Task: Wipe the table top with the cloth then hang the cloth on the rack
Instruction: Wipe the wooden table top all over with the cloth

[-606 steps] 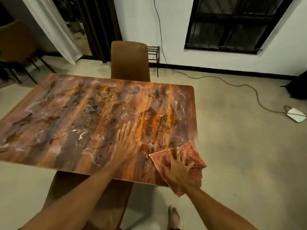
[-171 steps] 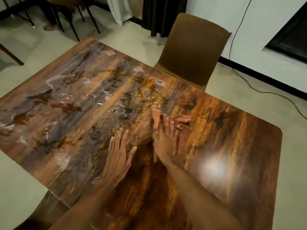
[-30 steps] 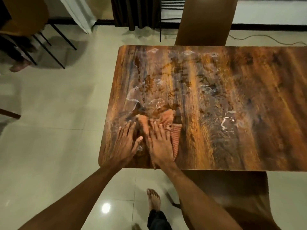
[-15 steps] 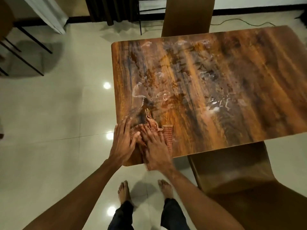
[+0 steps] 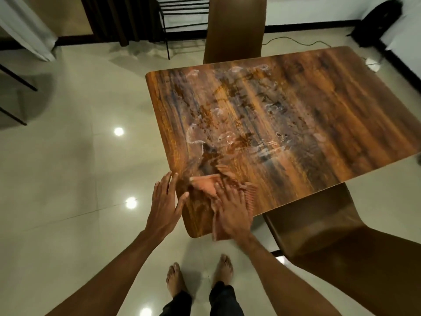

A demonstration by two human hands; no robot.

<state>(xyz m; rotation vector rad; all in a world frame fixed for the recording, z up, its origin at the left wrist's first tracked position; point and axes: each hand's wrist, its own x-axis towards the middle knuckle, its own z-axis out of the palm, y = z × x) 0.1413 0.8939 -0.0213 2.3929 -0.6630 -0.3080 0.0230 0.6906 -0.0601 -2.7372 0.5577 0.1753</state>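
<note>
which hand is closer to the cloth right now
Right. The right hand lies flat on top of the cloth, pressing it onto the table near the corner. The left hand is open beside the cloth, over the table's edge, apparently not touching it.

Table (image 5: 296, 115) top wide open ahead & to the right, nothing standing on it, only wet streaks. Near corner's the crowded bit: right hand (image 5: 232, 213) flat on the cloth (image 5: 205, 185), left hand (image 5: 164, 204) just beside it at the table edge. Left of the table, open floor (image 5: 79, 167), easy passage. Near chair (image 5: 341, 242) tucked under the near-right edge, blocks that side low down. Far chair (image 5: 234, 28) against the far edge. Rack (image 5: 184, 19) beyond it on the left, floor in front of it open.
</note>
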